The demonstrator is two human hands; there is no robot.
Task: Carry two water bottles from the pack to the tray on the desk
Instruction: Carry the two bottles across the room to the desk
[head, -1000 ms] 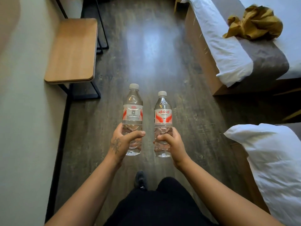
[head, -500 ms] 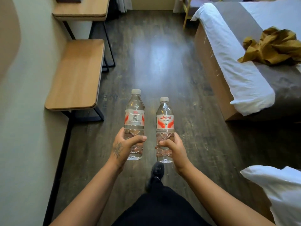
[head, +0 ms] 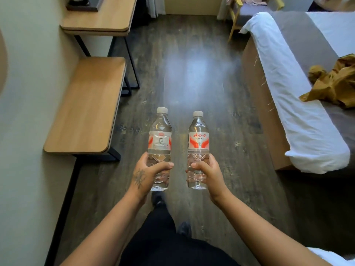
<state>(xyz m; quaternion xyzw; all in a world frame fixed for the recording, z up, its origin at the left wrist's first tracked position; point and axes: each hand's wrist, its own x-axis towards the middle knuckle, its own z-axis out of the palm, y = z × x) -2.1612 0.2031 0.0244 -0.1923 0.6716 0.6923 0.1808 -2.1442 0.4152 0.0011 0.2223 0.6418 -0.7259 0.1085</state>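
I hold two clear water bottles upright in front of me over the dark wood floor. My left hand (head: 148, 170) grips the lower half of the left bottle (head: 160, 139), which has a white cap and a red-and-white label. My right hand (head: 208, 170) grips the lower half of the right bottle (head: 198, 140), which looks the same. The bottles stand side by side, a short gap apart. A wooden desk (head: 107, 20) is at the far left, with a dark tray (head: 84, 5) on its top, cut off by the frame edge. The pack is not in view.
A low wooden bench (head: 86, 104) on black legs runs along the left wall, in front of the desk. A bed (head: 299, 104) with white sheets and a mustard cloth (head: 334, 83) fills the right side. A yellow-framed chair (head: 236, 18) stands at the far end.
The view has moved forward along the floor: the bench and bed have slid toward me, and the desk with the tray has come into view. Both bottles stay held upright.
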